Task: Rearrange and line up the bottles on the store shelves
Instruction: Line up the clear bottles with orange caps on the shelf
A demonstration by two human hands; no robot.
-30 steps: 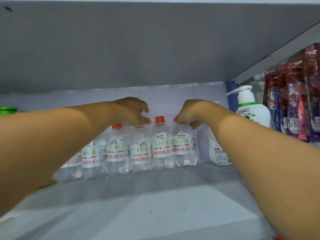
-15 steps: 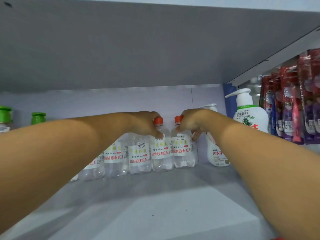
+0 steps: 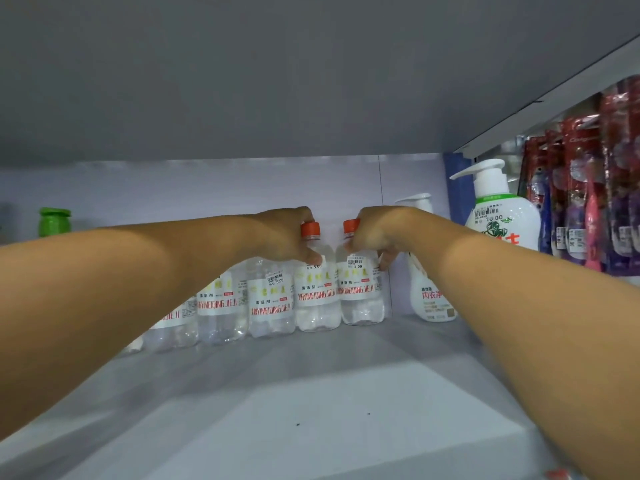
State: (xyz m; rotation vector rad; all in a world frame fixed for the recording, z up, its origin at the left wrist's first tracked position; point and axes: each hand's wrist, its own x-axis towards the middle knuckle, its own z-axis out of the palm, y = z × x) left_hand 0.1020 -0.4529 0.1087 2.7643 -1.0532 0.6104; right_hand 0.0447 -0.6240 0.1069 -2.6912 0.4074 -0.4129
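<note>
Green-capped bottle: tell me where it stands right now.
In the head view, the green-capped bottle stands at the far left against the shelf's back wall, above the left forearm, only its cap showing.

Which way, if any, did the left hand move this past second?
Yes: left hand moved right and down onto the red-capped bottle, nearer the pump bottle.

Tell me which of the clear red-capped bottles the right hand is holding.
The right hand grips the rightmost clear bottle, at the row's end beside the white pump bottle. The left hand grips its neighbour.
</note>
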